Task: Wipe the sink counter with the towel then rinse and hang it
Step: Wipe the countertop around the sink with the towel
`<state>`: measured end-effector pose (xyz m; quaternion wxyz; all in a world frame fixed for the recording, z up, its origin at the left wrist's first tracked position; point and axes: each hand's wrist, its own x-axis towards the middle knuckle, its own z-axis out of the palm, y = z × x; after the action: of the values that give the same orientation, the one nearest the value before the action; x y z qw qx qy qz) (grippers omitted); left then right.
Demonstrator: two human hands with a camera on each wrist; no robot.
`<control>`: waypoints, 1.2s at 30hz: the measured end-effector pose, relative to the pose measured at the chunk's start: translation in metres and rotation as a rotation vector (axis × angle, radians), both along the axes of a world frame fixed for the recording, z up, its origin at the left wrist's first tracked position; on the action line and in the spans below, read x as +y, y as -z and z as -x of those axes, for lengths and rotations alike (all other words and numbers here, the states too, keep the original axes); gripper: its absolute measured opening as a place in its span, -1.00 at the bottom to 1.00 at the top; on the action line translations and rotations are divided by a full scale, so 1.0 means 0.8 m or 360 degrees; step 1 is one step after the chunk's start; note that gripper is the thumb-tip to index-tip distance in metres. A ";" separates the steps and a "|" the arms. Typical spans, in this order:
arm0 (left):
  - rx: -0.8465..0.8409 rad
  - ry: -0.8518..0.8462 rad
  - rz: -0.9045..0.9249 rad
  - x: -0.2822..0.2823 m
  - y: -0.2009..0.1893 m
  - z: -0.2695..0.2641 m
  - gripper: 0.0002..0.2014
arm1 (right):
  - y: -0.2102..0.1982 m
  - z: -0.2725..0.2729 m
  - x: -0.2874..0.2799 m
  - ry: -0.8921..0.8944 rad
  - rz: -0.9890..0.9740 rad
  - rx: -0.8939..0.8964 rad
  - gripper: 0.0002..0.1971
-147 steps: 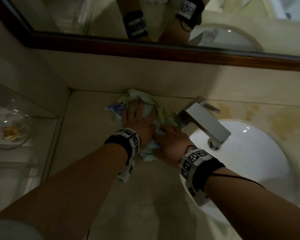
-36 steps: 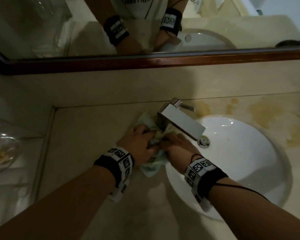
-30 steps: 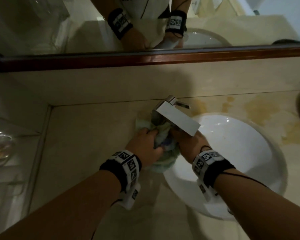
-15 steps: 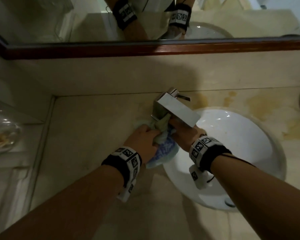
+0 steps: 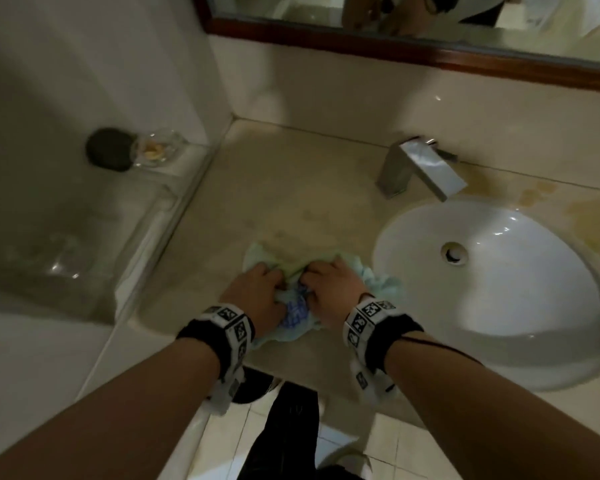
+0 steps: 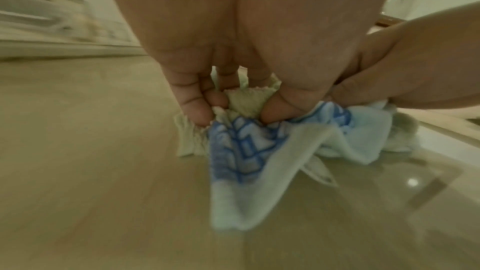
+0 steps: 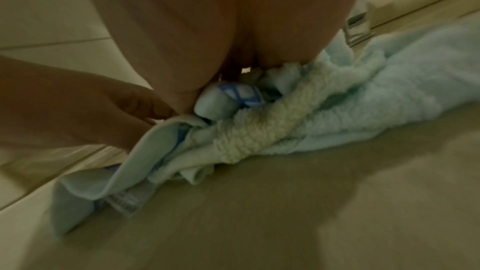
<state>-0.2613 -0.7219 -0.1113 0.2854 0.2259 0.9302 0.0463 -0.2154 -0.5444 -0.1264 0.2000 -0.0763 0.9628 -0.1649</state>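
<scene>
A crumpled pale green towel [image 5: 381, 282] with a blue pattern lies on the beige counter [image 5: 291, 188], left of the white basin [image 5: 520, 306] and near the counter's front edge. My left hand [image 5: 257, 289] grips its left part with curled fingers, and my right hand [image 5: 333, 289] grips the part beside it. In the left wrist view the left hand [image 6: 233, 106] pinches a bunch of the towel [image 6: 249, 151] against the counter. In the right wrist view the towel [image 7: 272, 134] bunches under the right hand [image 7: 233, 77], whose fingertips are hidden.
A square chrome faucet [image 5: 420, 171] stands behind the basin. Yellowish stains [image 5: 541, 199] mark the counter at the back right. A lower glass shelf [image 5: 66, 237] at the left carries a dark round object [image 5: 108, 148] and a glass dish [image 5: 156, 150]. A wood-framed mirror [image 5: 430, 53] runs above.
Both hands have dragged the towel from the base of the faucet toward the counter's front edge. The view has swung left and down, so the floor tiles show.
</scene>
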 end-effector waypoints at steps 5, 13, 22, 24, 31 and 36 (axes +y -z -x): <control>0.0079 -0.0171 -0.0020 -0.047 0.007 -0.087 -0.55 | 0.004 -0.064 -0.046 -0.0124 0.0053 -0.0004 -0.36; 0.0426 -0.0149 0.0108 -0.120 0.007 -0.073 -0.55 | -0.008 -0.037 -0.118 -0.0252 -0.0049 0.0008 -0.28; 0.0167 -0.0567 0.0182 -0.161 0.019 0.026 -0.33 | 0.016 0.075 -0.167 -0.0378 -0.0060 -0.0035 -0.26; 0.0148 -0.0525 0.0216 -0.137 0.017 0.029 -0.28 | 0.019 0.068 -0.152 -0.0392 0.0020 -0.0015 -0.32; -0.0036 -0.0190 0.0177 -0.030 0.017 0.011 -0.21 | 0.002 0.004 -0.063 -0.0211 0.0040 -0.0062 -0.50; -0.0141 0.0183 0.0128 0.031 0.010 -0.032 0.07 | -0.013 -0.060 0.016 0.0005 -0.0115 -0.0176 -0.59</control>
<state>-0.2355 -0.6974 -0.1193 0.3374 0.2650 0.9033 0.0024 -0.1671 -0.5319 -0.1159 0.2553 -0.0582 0.9557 -0.1343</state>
